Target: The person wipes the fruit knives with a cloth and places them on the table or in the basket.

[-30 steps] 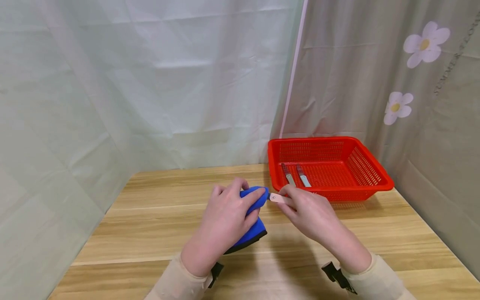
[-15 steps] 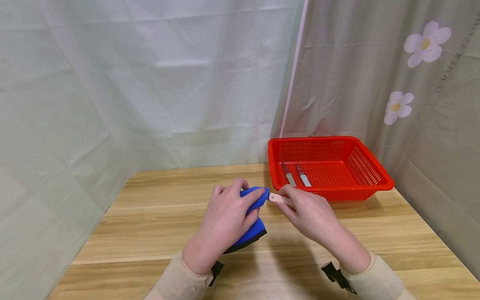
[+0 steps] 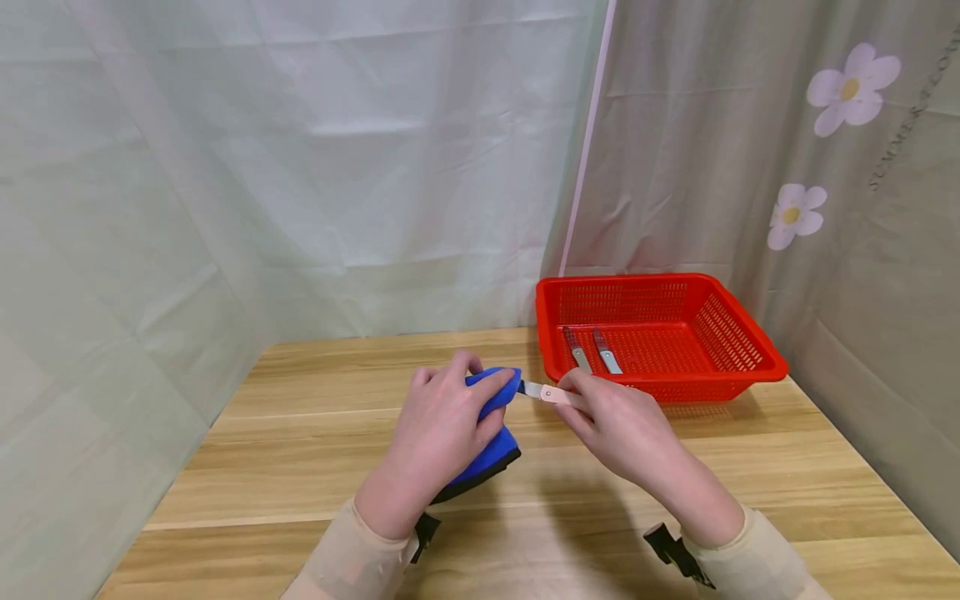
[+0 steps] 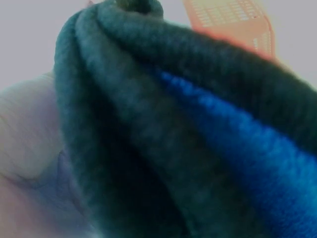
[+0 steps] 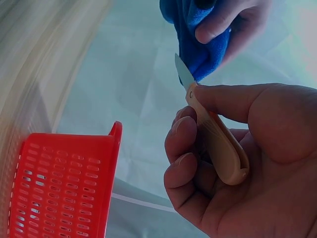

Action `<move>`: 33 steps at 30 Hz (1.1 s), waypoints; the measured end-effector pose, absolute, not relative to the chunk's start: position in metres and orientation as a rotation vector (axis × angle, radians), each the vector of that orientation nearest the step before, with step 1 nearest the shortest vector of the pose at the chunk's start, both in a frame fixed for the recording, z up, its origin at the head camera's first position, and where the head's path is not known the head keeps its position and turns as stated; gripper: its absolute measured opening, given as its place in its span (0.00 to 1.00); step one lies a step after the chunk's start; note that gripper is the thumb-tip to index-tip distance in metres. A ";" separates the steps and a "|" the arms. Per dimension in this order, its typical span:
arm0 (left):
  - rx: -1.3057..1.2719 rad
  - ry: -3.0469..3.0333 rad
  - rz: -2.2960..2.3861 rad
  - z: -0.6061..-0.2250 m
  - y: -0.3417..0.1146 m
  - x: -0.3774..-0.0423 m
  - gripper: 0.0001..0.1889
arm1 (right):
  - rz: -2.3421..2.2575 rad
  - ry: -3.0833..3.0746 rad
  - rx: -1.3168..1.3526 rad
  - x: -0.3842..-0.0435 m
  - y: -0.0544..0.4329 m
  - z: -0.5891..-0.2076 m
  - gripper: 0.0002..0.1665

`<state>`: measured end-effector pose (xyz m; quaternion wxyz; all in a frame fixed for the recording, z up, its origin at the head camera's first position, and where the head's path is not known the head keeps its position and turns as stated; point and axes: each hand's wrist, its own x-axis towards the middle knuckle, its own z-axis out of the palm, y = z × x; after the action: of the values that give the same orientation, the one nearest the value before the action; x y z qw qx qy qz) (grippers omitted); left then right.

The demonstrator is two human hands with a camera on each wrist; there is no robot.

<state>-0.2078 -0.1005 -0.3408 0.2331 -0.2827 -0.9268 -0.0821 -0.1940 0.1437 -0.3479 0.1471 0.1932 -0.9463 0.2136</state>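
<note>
My right hand (image 3: 626,421) grips the pale pink handle of a folding knife (image 5: 218,144), thumb near the pivot and fingers curled below. Its short blade (image 5: 183,72) is out and points at the cloth. My left hand (image 3: 442,412) pinches a blue cloth (image 3: 495,454) with black edging, folded in several layers. In the head view the blade's tip end meets the cloth at the left fingertips. The left wrist view is filled by the cloth's dark edges and blue pile (image 4: 247,148); the knife is hidden there.
A red plastic basket (image 3: 667,387) stands at the back right of the wooden table (image 3: 322,450), just beyond my right hand. Two pale-handled metal utensils (image 3: 609,360) lie in its left part. Curtains (image 3: 420,167) hang behind and at both sides.
My left hand and the cloth have shifted left, away from the handle, and more of the blade now shows. The right hand holds almost still; the basket has not moved.
</note>
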 end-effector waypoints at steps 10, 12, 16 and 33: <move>-0.699 -2.598 -0.234 -0.341 -0.110 -0.216 0.22 | 0.633 -2.728 0.538 -0.195 0.145 -0.346 0.10; -0.682 -2.615 -0.236 -0.341 -0.113 -0.217 0.23 | 0.630 -2.725 0.534 -0.195 0.145 -0.346 0.09; -0.664 -2.616 -0.243 -0.341 -0.117 -0.219 0.23 | 0.627 -2.718 0.530 -0.195 0.146 -0.346 0.09; -0.668 -2.577 -0.226 -0.332 -0.119 -0.214 0.23 | 0.649 -2.734 0.513 -0.195 0.145 -0.344 0.10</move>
<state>-0.2142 -0.1193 -0.3325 0.2327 -0.2431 -0.9381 -0.0824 -0.1948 0.1452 -0.3439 0.1422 0.1779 -0.9474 0.2251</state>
